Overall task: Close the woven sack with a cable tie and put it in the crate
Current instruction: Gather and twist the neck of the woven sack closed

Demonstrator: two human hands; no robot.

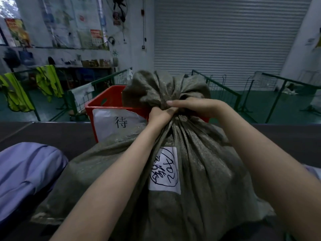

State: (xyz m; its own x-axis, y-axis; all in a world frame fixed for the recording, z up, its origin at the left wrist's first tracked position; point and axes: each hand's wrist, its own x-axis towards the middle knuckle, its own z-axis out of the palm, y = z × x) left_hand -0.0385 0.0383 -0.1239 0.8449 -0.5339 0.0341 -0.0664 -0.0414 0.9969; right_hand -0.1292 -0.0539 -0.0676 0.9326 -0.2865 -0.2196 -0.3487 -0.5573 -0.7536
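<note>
We are gripping the gathered neck of the woven sack (191,162) with left hand (160,115) and right hand (192,106), just before the red crate (107,101); squeezing tight helps, cable tie unseen.

The scene is dimly and evenly lit with a cool, bluish cast, and the only bright patch is seen at the window (7,6) in the upper left corner. Soft shadows are cast beneath the forearms on the woven sack (199,162). Straight lines are bowed by wide-angle distortion toward the edges, and the wall posters (73,23) are rendered blurred and smeared.
</note>
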